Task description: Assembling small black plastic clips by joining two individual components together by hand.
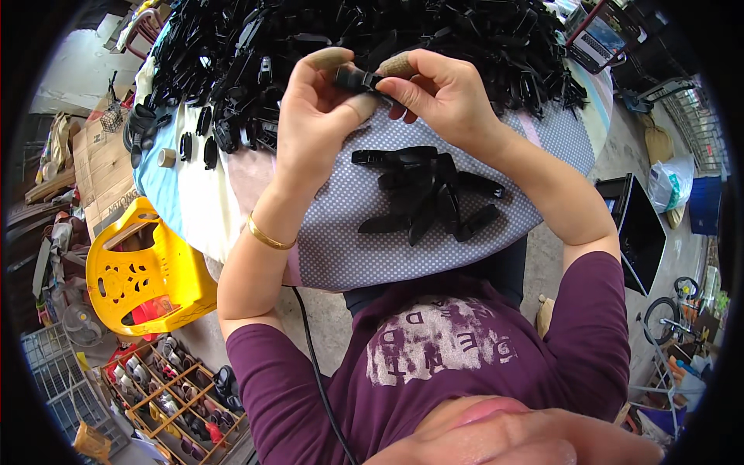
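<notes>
Above the far half of the table, a small black strap-like piece [358,79] is held between both hands; its exact kind is unclear. My left hand [314,116] pinches one end between thumb and index finger. From the other side, my right hand [446,93] closes thumb and fingers on the piece's right end. Tan wraps cover some fingertips. Below the hands, several similar flat black pieces [422,190] lie in a loose heap on the dotted grey cloth [333,252]. Beyond my hands spreads a large pile of black pieces [349,31].
A tan tape roll [166,158] sits at the table's left. Left of the table stands a yellow plastic chair [151,271], with a wooden shoe rack [174,403] nearer me. A black cable [314,356] hangs by my left side. A dark flat panel [639,232] stands right.
</notes>
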